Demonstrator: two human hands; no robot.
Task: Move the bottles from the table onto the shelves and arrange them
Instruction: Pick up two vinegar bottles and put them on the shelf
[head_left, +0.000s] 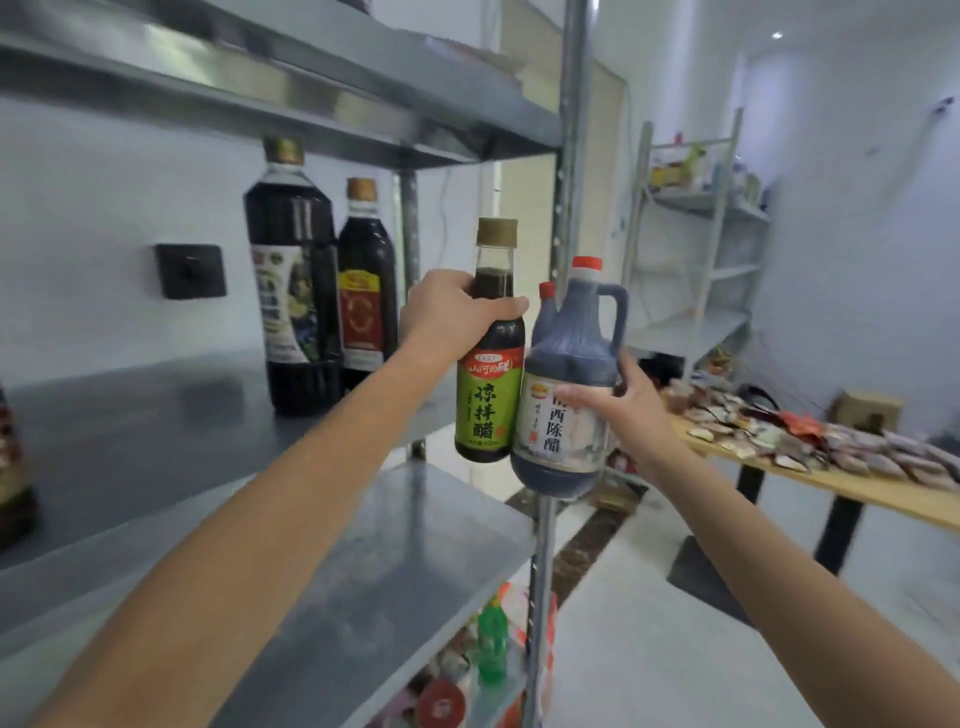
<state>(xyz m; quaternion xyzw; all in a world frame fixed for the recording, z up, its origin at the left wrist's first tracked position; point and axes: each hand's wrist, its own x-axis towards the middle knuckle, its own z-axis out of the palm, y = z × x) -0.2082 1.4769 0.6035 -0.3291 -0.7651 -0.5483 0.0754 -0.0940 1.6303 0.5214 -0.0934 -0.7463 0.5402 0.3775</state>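
Bright, soft blur, edges warped

bare shelf (156, 447), two bottles (317, 291) behind

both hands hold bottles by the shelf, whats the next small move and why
Probably set the green-label bottle, gripped by the left hand, down on the middle shelf beside the two dark bottles standing there: it hangs in the air near the shelf's front edge, and bare shelf shows next to them.

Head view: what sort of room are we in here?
Probably a food storeroom: grey metal shelves holding dark sauce bottles, a second rack by the far wall, and a table heaped with packets.
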